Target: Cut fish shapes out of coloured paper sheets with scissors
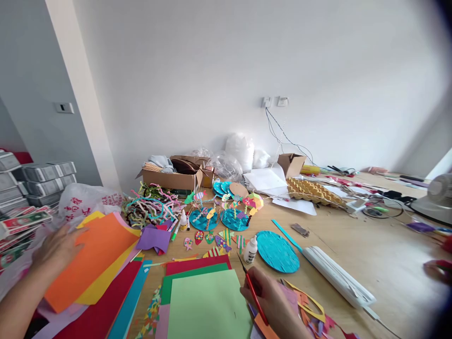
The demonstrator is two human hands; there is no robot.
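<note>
The fingers [72,238] of the left hand [56,249] lie spread and flat on the edge of an orange sheet [93,256], pinching nothing, atop the fanned stack of coloured paper [106,301]. Lifting that one sheet cleanly probably calls for a thumb slid under its near edge. To the right lies the light green sheet [208,306], then the right hand [278,306], curled shut around red-handled scissors [254,294], blade tips pointing up toward the glue bottle [250,250].

One head-mounted view looks forward and slightly down across the long wooden table [353,245] toward the far white wall [247,61] (wide-angle, edges darkened). Near field: coloured paper sheets directly below. No second view exists.
</note>
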